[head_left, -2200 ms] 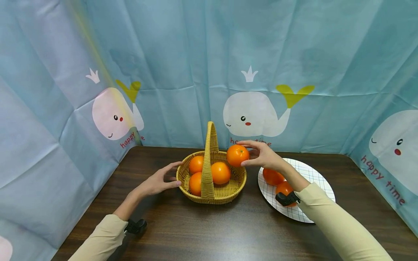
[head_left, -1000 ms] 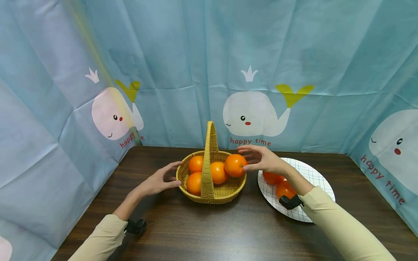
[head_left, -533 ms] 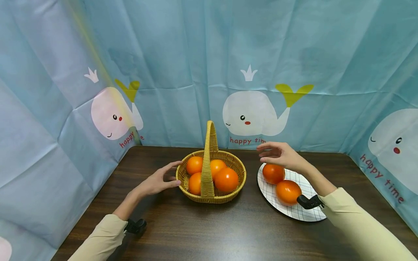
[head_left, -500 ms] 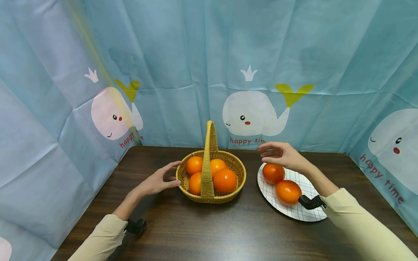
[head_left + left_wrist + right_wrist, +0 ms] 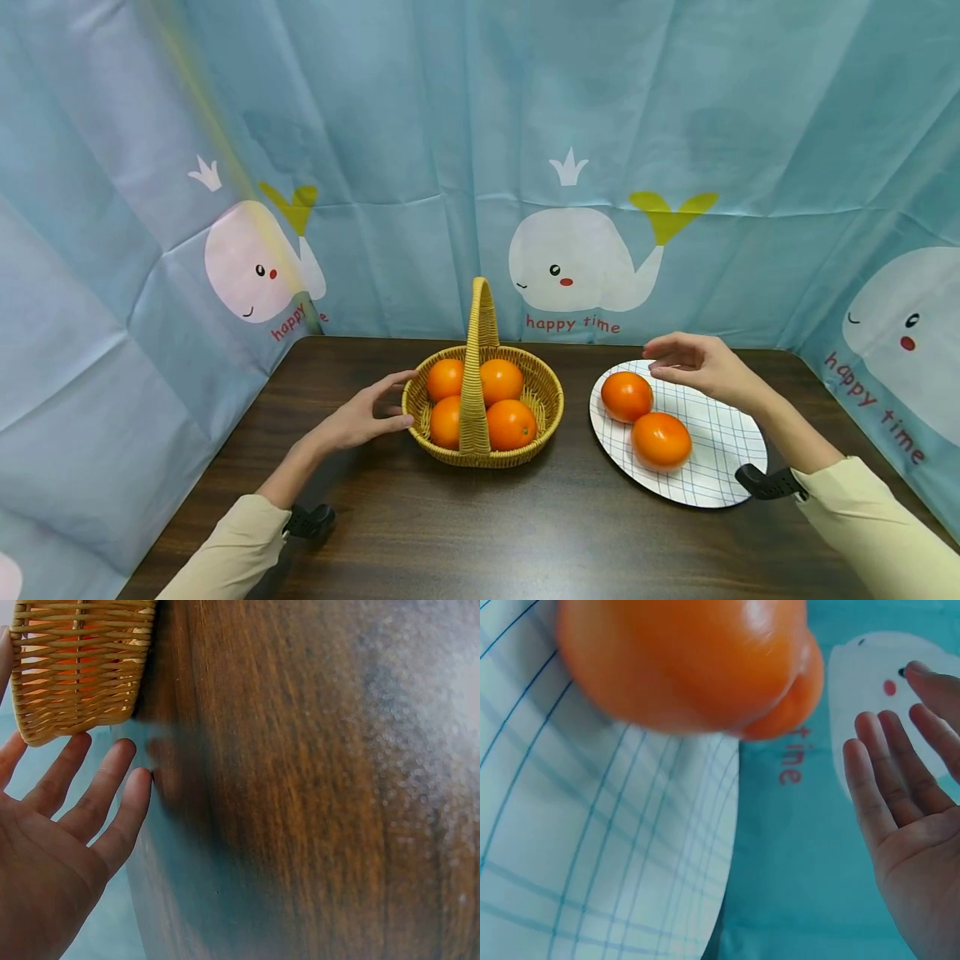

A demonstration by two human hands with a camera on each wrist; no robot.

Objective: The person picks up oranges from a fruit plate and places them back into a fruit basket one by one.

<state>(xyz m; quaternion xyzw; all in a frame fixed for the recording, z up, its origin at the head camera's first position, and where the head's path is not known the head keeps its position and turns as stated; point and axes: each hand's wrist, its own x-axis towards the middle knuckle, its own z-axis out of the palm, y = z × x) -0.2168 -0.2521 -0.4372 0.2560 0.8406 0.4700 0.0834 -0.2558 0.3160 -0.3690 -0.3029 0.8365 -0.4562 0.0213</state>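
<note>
A yellow wicker basket [image 5: 528, 450] with a tall handle holds several oranges, among them a front-right orange [image 5: 512, 425]. My left hand [image 5: 360, 419] rests its thumb and fingertips at the basket's left rim; the left wrist view shows its fingers [image 5: 97, 795] spread beside the woven wall. My right hand [image 5: 708, 367] hovers over the back of a white checked plate [image 5: 720, 458] with nothing in it. On that plate lie a back orange [image 5: 627, 397] and a front orange [image 5: 661, 442]. The right wrist view shows the empty palm [image 5: 915, 847] beyond the oranges.
The dark wooden table [image 5: 525, 542] carries the basket in the middle and the plate at right. A blue whale-print curtain [image 5: 420, 167] stands behind the table and along both sides.
My right hand has lowered an orange into the basket's right side, let it go and moved right over the plate. That orange settled toward the basket's front. The left hand has stayed put.
</note>
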